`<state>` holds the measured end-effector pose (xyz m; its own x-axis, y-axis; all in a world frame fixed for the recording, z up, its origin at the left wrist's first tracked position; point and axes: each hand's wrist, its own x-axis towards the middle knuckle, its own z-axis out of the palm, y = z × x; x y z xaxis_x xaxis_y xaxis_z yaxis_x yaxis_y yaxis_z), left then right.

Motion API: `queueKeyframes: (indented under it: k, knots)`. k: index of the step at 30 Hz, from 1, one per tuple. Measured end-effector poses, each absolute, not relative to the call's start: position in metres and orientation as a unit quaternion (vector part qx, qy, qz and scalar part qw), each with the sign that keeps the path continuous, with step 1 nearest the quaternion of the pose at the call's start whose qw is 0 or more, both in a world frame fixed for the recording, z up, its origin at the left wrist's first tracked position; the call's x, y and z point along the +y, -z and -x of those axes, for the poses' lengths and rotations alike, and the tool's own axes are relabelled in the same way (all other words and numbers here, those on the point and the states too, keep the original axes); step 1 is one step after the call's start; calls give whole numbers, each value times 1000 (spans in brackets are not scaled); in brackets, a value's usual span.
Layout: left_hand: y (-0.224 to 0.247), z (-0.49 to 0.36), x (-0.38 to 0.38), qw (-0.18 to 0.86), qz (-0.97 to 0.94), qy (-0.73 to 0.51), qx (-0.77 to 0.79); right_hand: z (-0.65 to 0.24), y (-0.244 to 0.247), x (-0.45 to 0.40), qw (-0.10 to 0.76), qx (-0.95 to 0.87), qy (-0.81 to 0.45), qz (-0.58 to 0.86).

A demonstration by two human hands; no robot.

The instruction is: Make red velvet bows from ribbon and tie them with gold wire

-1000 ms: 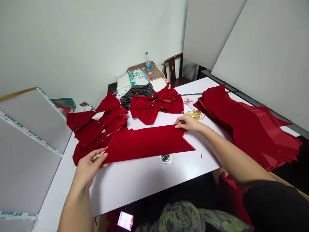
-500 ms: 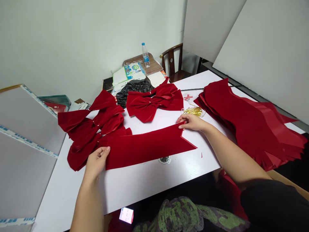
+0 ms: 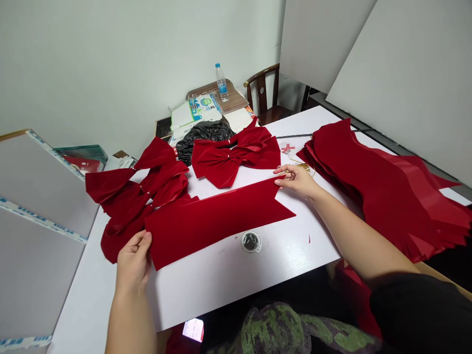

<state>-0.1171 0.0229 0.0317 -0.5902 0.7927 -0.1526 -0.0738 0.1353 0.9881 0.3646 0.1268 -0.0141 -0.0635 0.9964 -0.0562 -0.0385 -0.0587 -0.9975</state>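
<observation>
A long red fabric strip (image 3: 217, 219) is stretched between my hands above the white table (image 3: 214, 280). Its left end is straight; its right end has a V-shaped notch. My left hand (image 3: 134, 258) pinches the left edge, beside a pile of red bows (image 3: 147, 184). With thumb and fingers, my right hand (image 3: 297, 181) grips the upper right corner, partly covering a bundle of gold ties (image 3: 304, 167). Behind the strip lie more red bows (image 3: 236, 156). A small round black item in clear wrapping (image 3: 251, 241) sits just below the strip's lower edge.
Stacked red fabric pieces (image 3: 383, 182) cover the table's right side. Behind the bows are a black plastic bag (image 3: 202, 135), a water bottle (image 3: 221, 83) and a wooden chair (image 3: 262, 93). A lit phone (image 3: 193, 329) is below the front edge. Grey panels stand left and right.
My left hand has moved left and down with its end of the strip, while my right hand has risen slightly. The strip is now more slanted, and the round black item is fully uncovered.
</observation>
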Motion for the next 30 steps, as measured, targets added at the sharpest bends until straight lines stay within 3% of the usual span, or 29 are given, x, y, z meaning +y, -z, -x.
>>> queueKeyframes:
  k: [10,30]
  knots:
    - [-31,112,27,300,-281,-651,638,-361,17,129,512,-436,-570,472]
    - [-35,111,21,362,-226,-615,663,-354,12,125,524,-389,-601,462]
